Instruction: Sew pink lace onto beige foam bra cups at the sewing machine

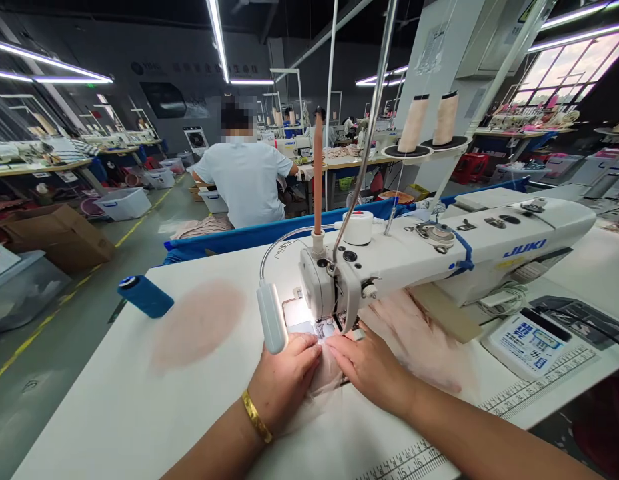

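Under the lit needle area of the white sewing machine [329,280], my left hand [289,373] and my right hand [369,367] pinch a thin, sheer pale-pink fabric [325,377]. Its edge lies between my fingertips, close to the presser foot. The fingers of both hands are bent and closed, and partly hide what they grip. A gold bracelet [256,417] is on my left wrist. More sheer pink fabric [419,333] spreads in folds to the right of my right hand. A small lamp [272,319] on a bendy neck shines beside my left hand.
A blue thread cone [145,297] lies on the white table [114,400], near a pinkish oval patch [204,320]. To the right are a control box [527,343] and a printed ruler [539,377]. Two thread cones [414,123] stand behind. A person [247,173] sits ahead, facing away.
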The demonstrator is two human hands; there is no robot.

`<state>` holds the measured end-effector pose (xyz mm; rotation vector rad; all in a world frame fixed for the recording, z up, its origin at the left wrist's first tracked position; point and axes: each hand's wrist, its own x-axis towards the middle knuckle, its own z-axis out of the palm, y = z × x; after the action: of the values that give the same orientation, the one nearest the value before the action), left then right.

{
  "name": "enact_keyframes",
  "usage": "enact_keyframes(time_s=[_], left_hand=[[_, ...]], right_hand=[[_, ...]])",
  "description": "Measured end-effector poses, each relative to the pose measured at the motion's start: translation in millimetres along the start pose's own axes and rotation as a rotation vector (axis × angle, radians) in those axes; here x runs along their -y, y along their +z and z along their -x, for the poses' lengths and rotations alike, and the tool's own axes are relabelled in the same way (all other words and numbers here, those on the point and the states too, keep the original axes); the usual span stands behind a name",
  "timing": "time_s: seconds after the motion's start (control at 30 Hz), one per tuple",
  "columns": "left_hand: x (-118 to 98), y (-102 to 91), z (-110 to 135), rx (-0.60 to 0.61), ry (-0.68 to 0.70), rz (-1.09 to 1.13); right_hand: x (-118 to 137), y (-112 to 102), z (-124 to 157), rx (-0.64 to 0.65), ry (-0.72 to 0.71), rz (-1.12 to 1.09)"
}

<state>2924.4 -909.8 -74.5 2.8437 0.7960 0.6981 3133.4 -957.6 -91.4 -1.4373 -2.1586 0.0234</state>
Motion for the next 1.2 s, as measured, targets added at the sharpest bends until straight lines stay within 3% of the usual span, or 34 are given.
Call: enact_keyframes(time_s=[0.47, 0.7, 0.8, 0.93, 1.1, 1.2], left_hand=[[4.7, 0.1, -0.6, -0.001, -0.035, 0.007], [-19.9, -15.9, 11.1, 0.125, -0.118, 0.017], [-25.5, -8.7, 16.2, 0.065, -0.147, 0.013], [-17.0, 6.2, 10.4, -0.052, -0.214, 0.157], [-6.4, 9.0, -4.3, 0.019, -0.345, 0.263], [-1.2, 7.8, -6.7, 0.026, -0.331, 0.275]], right_hand=[[0.6, -6.4, 0.9, 0.039, -0.006, 0.045], [1.8, -33.1, 2.1, 0.217, -0.159, -0.137], [-0.7, -29.3, 1.6, 0.214, -0.178, -0.218], [-2.5, -18.9, 0.7, 0.127, -0.083, -0.345], [3.8, -19.9, -3.7, 0.021, 0.092, -0.492], [5.1, -19.7, -5.1, 0.000, 0.131, -0.547]])
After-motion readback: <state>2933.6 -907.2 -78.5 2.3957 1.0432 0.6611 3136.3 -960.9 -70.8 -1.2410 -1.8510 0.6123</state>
